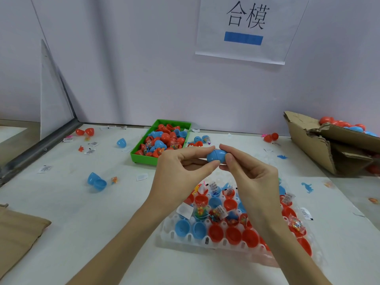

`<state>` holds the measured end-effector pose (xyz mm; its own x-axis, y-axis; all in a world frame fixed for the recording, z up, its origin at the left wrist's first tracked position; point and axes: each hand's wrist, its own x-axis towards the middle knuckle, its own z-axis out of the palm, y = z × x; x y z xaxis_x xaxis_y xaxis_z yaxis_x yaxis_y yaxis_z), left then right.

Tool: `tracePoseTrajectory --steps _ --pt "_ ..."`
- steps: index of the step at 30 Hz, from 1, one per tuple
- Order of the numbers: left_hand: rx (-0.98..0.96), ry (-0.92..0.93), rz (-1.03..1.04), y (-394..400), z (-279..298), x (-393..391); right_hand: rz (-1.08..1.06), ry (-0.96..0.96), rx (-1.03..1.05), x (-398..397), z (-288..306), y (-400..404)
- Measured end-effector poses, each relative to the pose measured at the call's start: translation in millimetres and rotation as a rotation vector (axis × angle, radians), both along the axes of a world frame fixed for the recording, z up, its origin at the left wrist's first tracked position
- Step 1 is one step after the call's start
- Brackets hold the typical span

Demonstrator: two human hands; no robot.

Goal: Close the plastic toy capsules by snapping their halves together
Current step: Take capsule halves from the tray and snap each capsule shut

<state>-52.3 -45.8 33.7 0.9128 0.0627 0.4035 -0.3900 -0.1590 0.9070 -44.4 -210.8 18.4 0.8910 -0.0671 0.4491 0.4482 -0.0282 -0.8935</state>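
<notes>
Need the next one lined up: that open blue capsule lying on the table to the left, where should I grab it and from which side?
Take the open blue capsule by the rounded outside of its upper-left half, coming from above with thumb and finger on opposite flanks. Its two halves lie joined side by side, the lower-right cup facing up, so the domed back probably offers the steadiest grip. Both hands are busy with the blue capsule.

A: Which colour has the capsule (216,156) between the fingers?
B: It is plain blue. The tray (141,156) behind is bright green, with red and blue halves inside.
A: And the holder (170,233) in front?
B: White, with red and blue cups. The sign (244,27) is white, with black characters and a blue bar.
</notes>
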Motion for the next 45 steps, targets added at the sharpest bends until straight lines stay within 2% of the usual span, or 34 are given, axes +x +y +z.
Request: tracePoseTrajectory --steps 9,16,23,29,35,39,45 --pt "0.017 -0.008 -0.013 -2.4 -0.7 -2.3 -0.039 -0.02 -0.054 -0.1 -0.8 0.3" --pt "-0.043 0.014 -0.001 -7.4 -6.0 -1.8 -0.102 -0.098 -0.132 -1.8 -4.2 3.0" --pt "-0.236 0.103 -0.074 -7.2 0.3 -5.0 -0.156 -0.223 -0.457 -6.4 -7.1 12.6" --pt "-0.393 0.2 -0.101 -9.4 2.2 -6.8 -0.154 -0.261 -0.539 -7.3 -7.4 15.2" --pt "-0.399 0.266 -0.044 -12.8 -0.2 -5.9 -0.208 -0.299 -0.492 -12.4 -6.2 23.4" --pt "-0.383 0.291 -0.056 -16.8 -2.4 -8.1 -0.307 -0.294 -0.548 -8.1 -5.4 16.1" --pt "-0.354 0.304 -0.045 -18.6 -0.5 -9.8 -0.302 -0.315 -0.648 -5.5 -6.4 12.6"
